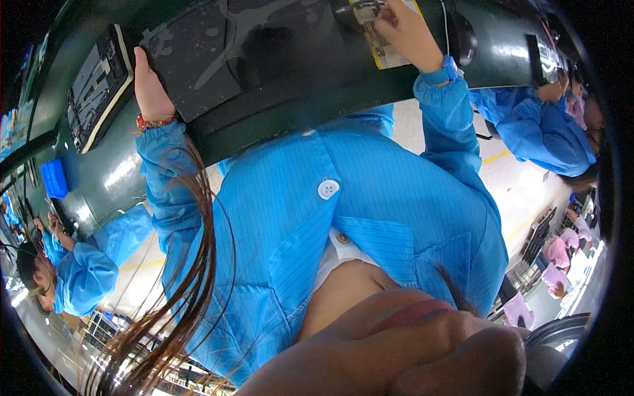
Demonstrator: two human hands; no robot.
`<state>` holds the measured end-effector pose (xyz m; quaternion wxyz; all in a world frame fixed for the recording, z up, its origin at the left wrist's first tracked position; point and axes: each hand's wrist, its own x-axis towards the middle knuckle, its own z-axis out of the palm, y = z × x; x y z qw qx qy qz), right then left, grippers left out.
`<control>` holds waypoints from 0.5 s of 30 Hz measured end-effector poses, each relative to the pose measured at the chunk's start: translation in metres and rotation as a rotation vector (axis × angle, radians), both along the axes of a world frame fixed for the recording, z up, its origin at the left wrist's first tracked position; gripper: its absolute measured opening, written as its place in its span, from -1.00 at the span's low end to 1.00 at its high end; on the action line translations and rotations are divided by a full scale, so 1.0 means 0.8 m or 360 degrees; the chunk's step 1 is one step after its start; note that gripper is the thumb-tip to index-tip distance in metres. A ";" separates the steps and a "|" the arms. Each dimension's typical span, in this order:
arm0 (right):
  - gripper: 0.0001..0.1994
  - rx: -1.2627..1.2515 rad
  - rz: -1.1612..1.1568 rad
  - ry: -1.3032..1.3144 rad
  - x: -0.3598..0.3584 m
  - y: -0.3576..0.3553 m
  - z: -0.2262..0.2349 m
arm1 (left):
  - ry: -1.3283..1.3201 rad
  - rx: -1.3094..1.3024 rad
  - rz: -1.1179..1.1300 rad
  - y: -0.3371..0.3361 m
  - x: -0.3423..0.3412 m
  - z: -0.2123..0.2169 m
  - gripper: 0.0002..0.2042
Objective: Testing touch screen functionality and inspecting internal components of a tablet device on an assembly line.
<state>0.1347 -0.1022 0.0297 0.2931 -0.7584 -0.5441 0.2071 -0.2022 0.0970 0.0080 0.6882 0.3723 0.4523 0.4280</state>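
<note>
My left hand (153, 92) is stretched out straight, edge up, with its fingertip near the side of an opened flat electronic device (102, 92) with pale inner parts and a light rim. Nothing shows in this hand. At the upper right, my right hand (411, 36) has its fingers curled in over a flat yellow-and-white piece (391, 58) with small dark, metallic-looking parts on it. Its fingertips are closed near a small dark part; what they grip is too small to name. Between my hands lies a large dark sheet or panel (284, 59) with pale marks.
Beneath everything is a dark green worktop (231, 140). A black rounded object (466, 41) and a cable stand right of my right hand. A blue box (55, 179) sits at the left. Other people in blue work at both sides.
</note>
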 end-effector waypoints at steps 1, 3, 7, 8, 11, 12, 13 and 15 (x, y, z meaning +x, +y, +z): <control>-0.53 -0.0025 -0.0028 -0.0021 -0.002 0.001 0.001 | -0.0001 0.0001 0.0002 -0.002 0.001 0.002 -0.55; -0.53 -0.0025 0.0000 -0.0153 -0.007 0.004 -0.001 | 0.0001 -0.0027 0.0008 -0.005 0.003 0.006 -0.55; -0.53 0.0230 0.0025 -0.0379 -0.011 0.008 -0.016 | -0.0072 -0.0024 -0.0039 0.001 -0.001 -0.002 -0.55; -0.53 0.0232 0.0023 -0.0382 -0.010 0.009 -0.018 | -0.0072 -0.0017 -0.0044 0.002 -0.002 -0.003 -0.55; -0.58 0.0064 0.0011 -0.0504 -0.018 0.014 -0.015 | -0.0112 -0.0038 -0.0070 0.001 0.004 0.000 -0.57; -0.62 0.0017 -0.0016 -0.0582 -0.023 0.017 -0.016 | -0.0146 -0.0061 -0.0065 -0.001 0.002 0.003 -0.57; -0.66 -0.0028 -0.0043 -0.0661 -0.027 0.020 -0.017 | -0.0145 -0.0053 -0.0055 -0.001 -0.002 0.002 -0.57; -0.70 -0.0036 -0.0066 -0.0703 -0.032 0.022 -0.018 | -0.0276 -0.0192 -0.0246 -0.002 -0.007 0.003 -0.58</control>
